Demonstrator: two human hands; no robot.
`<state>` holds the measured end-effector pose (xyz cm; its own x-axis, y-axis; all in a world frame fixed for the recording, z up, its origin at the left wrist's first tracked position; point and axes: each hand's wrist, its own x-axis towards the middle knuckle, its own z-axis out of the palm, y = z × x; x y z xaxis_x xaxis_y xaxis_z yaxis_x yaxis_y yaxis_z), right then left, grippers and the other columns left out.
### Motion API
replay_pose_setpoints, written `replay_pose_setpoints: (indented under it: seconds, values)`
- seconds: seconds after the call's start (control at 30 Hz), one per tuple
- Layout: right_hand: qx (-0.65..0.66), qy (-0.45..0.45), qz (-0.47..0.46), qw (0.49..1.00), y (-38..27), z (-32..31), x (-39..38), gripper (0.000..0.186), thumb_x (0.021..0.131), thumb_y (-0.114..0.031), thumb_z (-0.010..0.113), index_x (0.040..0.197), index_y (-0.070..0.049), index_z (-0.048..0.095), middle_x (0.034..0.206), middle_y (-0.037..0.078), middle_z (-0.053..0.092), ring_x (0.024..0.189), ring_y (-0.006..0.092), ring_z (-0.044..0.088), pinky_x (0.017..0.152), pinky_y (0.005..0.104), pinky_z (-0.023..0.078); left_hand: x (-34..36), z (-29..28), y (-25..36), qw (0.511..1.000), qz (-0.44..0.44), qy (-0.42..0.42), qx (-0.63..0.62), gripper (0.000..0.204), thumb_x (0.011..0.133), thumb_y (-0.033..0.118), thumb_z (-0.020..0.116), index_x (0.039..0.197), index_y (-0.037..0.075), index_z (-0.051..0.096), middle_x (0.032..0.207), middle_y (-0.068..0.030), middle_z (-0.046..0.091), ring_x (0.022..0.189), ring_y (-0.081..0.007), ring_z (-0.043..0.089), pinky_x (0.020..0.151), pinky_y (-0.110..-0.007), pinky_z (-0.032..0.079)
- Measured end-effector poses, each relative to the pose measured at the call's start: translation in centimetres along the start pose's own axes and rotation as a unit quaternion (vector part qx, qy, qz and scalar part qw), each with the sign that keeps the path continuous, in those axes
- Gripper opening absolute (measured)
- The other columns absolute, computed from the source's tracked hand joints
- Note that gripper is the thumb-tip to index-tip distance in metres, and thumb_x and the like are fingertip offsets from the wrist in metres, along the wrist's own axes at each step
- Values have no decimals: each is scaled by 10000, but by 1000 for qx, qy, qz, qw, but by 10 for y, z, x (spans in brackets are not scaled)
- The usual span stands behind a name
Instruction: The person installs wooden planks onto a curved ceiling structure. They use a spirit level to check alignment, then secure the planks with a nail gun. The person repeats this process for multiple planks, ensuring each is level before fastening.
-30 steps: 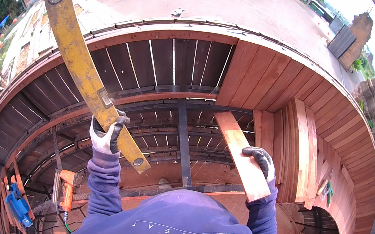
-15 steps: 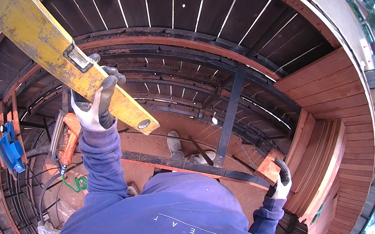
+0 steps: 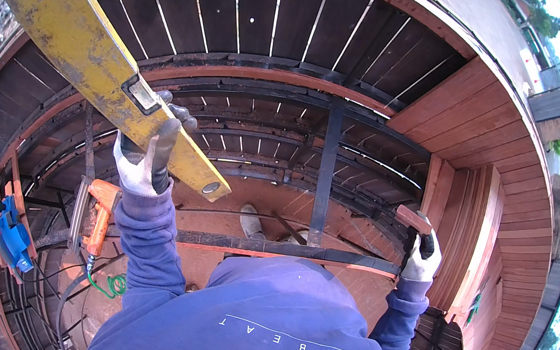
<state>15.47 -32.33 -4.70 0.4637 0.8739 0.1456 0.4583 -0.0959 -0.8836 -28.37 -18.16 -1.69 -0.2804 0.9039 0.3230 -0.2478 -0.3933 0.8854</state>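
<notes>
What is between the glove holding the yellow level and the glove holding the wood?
In the head view, a black upright metal bar stands between the left hand and right hand.

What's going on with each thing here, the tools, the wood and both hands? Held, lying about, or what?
Left hand: gloved, raised, closed around the level.
Yellow spirit level: held up, slanting.
Right hand: gloved, gripping the board's end.
Wooden board: held, mostly hidden.
Orange power drill: unheld, down among the black frame bars.
Blue tool: unheld, down at the left.
</notes>
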Motion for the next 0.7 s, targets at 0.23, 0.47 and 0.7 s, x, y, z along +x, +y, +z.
replay_pose_setpoints:
  seconds: [0.23, 0.47, 0.7]
  values:
    - [180, 52, -38, 982, -53, -19, 82, 172, 898, -80, 639, 1056, -14, 657, 750, 5, 610, 586, 60, 522, 540, 218, 413, 1, 58, 13, 996, -6, -84, -2, 512, 851, 209, 720, 1245, -31, 498, 1053, -141, 639, 931, -218, 645, 854, -373, 534]
    - [243, -25, -55, 968, -65, 7, 164, 181, 896, -121, 657, 1036, -6, 644, 689, 31, 607, 592, 92, 566, 538, 235, 443, -22, 57, 24, 996, 36, -69, 37, 453, 860, 116, 671, 1250, -40, 500, 1087, -155, 623, 950, -248, 633, 869, -386, 501]
    - [275, -114, -31, 954, -45, 57, 209, 182, 929, -102, 611, 1075, 7, 627, 832, 46, 640, 646, 102, 598, 586, 250, 515, -50, 38, 30, 993, 88, 1, 82, 397, 877, 35, 577, 1250, -56, 474, 1052, -166, 579, 946, -234, 583, 869, -391, 489]
